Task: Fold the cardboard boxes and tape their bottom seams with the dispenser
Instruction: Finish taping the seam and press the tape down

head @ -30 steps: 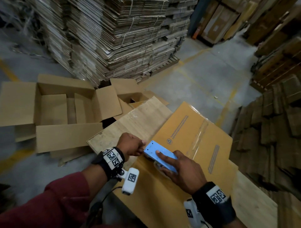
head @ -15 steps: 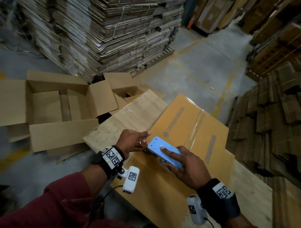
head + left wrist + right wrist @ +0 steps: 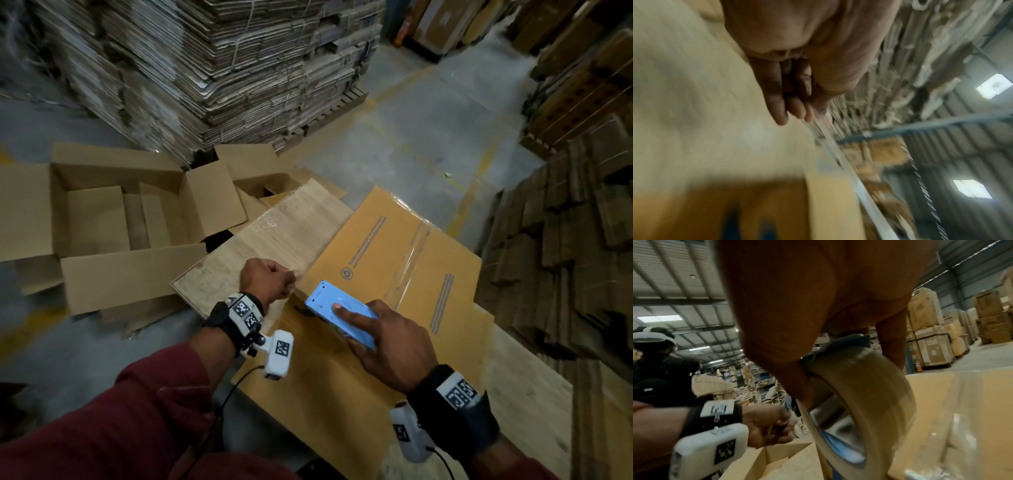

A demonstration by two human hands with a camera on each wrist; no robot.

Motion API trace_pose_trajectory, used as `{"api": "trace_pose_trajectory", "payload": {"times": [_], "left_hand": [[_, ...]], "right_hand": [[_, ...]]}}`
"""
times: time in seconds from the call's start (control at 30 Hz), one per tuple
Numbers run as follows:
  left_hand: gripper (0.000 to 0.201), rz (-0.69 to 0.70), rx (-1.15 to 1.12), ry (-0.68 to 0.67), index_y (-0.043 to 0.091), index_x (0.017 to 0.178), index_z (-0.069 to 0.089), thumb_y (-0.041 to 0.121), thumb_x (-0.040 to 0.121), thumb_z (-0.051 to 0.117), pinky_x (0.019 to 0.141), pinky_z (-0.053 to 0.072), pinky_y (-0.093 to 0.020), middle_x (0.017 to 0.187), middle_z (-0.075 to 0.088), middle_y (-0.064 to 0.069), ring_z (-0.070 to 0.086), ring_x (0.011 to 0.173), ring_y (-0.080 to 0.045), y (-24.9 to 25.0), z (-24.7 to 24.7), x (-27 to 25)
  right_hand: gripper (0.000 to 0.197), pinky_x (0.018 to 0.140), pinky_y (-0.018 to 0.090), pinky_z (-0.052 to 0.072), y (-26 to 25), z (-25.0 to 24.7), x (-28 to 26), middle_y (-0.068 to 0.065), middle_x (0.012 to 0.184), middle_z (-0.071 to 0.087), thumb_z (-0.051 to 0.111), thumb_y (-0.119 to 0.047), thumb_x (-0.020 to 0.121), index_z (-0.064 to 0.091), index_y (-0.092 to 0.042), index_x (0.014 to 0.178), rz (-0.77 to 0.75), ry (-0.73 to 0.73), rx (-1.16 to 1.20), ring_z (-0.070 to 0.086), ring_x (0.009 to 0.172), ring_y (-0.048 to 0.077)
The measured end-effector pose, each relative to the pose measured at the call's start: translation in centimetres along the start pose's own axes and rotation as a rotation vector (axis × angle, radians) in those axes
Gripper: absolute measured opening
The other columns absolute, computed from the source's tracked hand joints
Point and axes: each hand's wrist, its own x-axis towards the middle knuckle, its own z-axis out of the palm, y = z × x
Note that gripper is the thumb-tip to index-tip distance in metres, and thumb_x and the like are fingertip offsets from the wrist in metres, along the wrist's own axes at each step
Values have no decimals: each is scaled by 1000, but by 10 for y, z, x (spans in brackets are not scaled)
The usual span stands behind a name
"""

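Right now the folded box (image 3: pixel 404 274) lies bottom-up on the wooden tabletop (image 3: pixel 260 246), filling the middle and lower right of the head view, with a strip of clear tape (image 3: pixel 416 253) already running along its seam from the far edge towards the person. The right hand (image 3: pixel 387 342) is clamped around the blue tape dispenser (image 3: pixel 337 313), index finger laid flat along its top, the tool sitting on the box at the near-left end of that seam. In the right wrist view the roll (image 3: pixel 865 402) hangs under the palm with a tail of tape (image 3: pixel 807 421) running off to the left.

The left hand (image 3: pixel 267 279) is closed, its fingertips (image 3: pixel 781 116) pinched together on what looks like that loose end, just beside the dispenser's nose and over the box's left edge; the blur in the left wrist view stops me being sure of the pinch.

What matters next, I'd judge, is the line between the two hands: short, running left to right across the frame, roughly crosswise to the seam's long axis. The left hand is nearer the box edge, so it would anchor or tear while the right draws the dispenser away.

To the left, open boxes (image 3: pixel 113 219) lie on the floor; stacked flat cartons (image 3: pixel 219 61) fill the top.
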Motion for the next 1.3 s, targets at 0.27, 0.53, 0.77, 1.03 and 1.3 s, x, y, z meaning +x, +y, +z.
{"api": "trace_pose_trajectory", "payload": {"times": [0.27,0.53,0.77,1.03,1.3], "left_hand": [[32,6,11,-25,-11,89,69,11,78,90,62,63,-36,79,75,-24,67,60,-24,-9,-20,22],[38,40,-12,0,-9,82,69,15,71,95,67,65,-44,73,73,-23,65,59,-25,-20,-2,23],[47,56,73,44,4,75,63,16,55,103,63,65,-48,76,73,-21,65,52,-25,-16,0,27],[48,104,72,97,1,85,65,20,60,101,56,63,-35,76,74,-15,72,53,-24,-19,3,24],[47,95,82,105,3,87,66,21,61,101,55,63,-34,74,74,-12,73,54,-19,-19,10,26]], "right_hand": [[57,70,35,54,35,13,-29,-9,121,56,24,-81,84,30,-72,140,89,-84,67,67,94,22],[54,64,30,49,42,31,-33,-9,117,56,54,-60,91,34,-71,140,153,-92,85,66,91,20],[58,77,33,51,25,21,-13,-7,123,49,54,-50,91,36,-63,145,174,-150,8,59,109,20],[59,78,33,51,20,21,-10,-6,125,49,55,-50,90,37,-64,144,201,-148,18,58,111,21],[60,71,30,44,26,16,-10,-6,123,51,53,-47,87,39,-63,143,199,-150,33,59,107,23]]}}
